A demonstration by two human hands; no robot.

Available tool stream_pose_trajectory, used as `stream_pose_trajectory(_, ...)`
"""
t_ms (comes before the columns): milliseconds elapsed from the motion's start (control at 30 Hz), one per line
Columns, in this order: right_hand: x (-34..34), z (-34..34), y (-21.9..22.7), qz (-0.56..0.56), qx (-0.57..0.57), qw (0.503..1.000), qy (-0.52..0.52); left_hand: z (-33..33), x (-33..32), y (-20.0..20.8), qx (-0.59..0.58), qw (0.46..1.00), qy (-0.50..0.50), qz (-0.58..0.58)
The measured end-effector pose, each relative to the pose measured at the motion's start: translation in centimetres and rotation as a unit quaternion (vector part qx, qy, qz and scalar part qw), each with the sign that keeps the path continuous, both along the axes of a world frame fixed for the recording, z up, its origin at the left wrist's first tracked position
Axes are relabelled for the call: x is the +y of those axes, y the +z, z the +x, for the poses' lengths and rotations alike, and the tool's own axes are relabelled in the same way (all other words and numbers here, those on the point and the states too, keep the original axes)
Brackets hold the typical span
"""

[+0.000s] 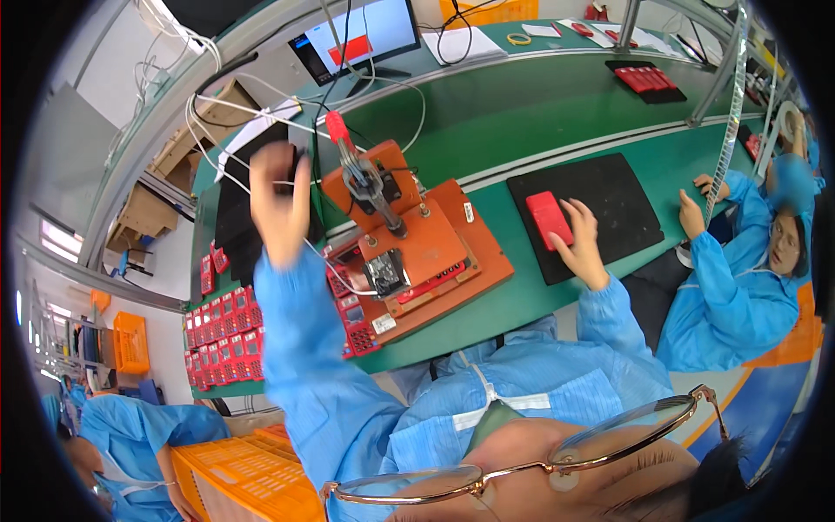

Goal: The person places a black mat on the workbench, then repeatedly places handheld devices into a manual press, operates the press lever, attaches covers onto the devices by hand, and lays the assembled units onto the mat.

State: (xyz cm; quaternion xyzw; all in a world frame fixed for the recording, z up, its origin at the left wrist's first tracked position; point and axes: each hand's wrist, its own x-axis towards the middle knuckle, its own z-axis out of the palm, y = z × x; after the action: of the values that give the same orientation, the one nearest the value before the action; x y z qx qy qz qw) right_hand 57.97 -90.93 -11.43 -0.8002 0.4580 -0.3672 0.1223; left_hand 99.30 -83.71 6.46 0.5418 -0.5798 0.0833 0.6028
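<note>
My right hand (581,244) is at the near right side of a red handheld device (545,216), which lies on a black mat (613,204). Its fingers are apart; the thumb reaches over the device's lower end. Motion smears my left hand (280,204), raised left of an orange fixture (474,252). Something dark shows by its fingers, but whether it is held is unclear. The fixture carries a toggle clamp (370,187) with a red handle (337,126). A small black module with a white cable (385,271) lies on its near left side.
Rows of red devices (224,335) stand at the near left of the green table (522,96). A monitor (357,43) is behind the fixture, among loose cables. More red devices (645,78) rest on a far mat. A co-worker in blue (731,296) sits at right; orange crates (248,474) are at lower left.
</note>
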Motion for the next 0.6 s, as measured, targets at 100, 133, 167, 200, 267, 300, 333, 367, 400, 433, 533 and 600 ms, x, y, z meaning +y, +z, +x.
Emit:
stream_pose_trajectory(100,2.2,-3.0,0.4,-0.006,-0.043,0.999,-0.016,1.1,12.4,-10.0,-0.041,0.988,-0.014,0.149)
stream_pose_trajectory(133,2.7,-3.6,0.3,-0.001,-0.059,0.998,-0.025,0.9,15.2,-14.2,-0.016,0.963,-0.04,0.265)
stream_pose_trajectory(167,2.8,-3.7,0.4,0.031,-0.078,0.996,-0.038,-0.5,16.9,-16.2,-0.06,0.946,-0.048,0.316)
stream_pose_trajectory(200,2.5,-3.5,0.6,0.037,-0.074,0.996,-0.031,-1.8,18.0,-17.5,-0.099,0.922,-0.056,0.369)
stream_pose_trajectory(267,1.3,-1.9,1.7,0.056,-0.12,0.991,0.015,-1.8,18.7,-20.0,-0.246,0.887,-0.01,0.389)
stream_pose_trajectory(300,1.0,-0.5,2.5,0.011,-0.106,0.993,0.05,-1.2,18.7,-20.4,-0.268,0.874,0.0,0.404)
stream_pose_trajectory(333,0.9,1.1,3.4,0.009,-0.111,0.99,0.089,-0.3,18.3,-20.9,-0.332,0.861,0.002,0.385)
stream_pose_trajectory(367,1.1,2.8,4.7,-0.014,-0.087,0.986,0.141,-0.2,18.4,-21.8,-0.375,0.85,0.008,0.369)
stream_pose_trajectory(400,1.4,4.1,5.8,-0.037,-0.064,0.979,0.189,-0.1,18.5,-22.3,-0.418,0.838,0.012,0.351)
stream_pose_trajectory(433,1.9,5.0,6.6,-0.032,-0.063,0.979,0.191,0.3,18.4,-22.1,-0.421,0.854,0.017,0.305)
stream_pose_trajectory(533,4.3,5.8,6.8,-0.022,-0.073,0.96,0.268,0.8,20.4,-18.6,-0.097,0.889,0.129,0.429)
stream_pose_trajectory(600,6.4,5.5,6.4,0.006,-0.116,0.955,0.273,1.3,22.6,-17.3,0.056,0.954,0.214,0.204)
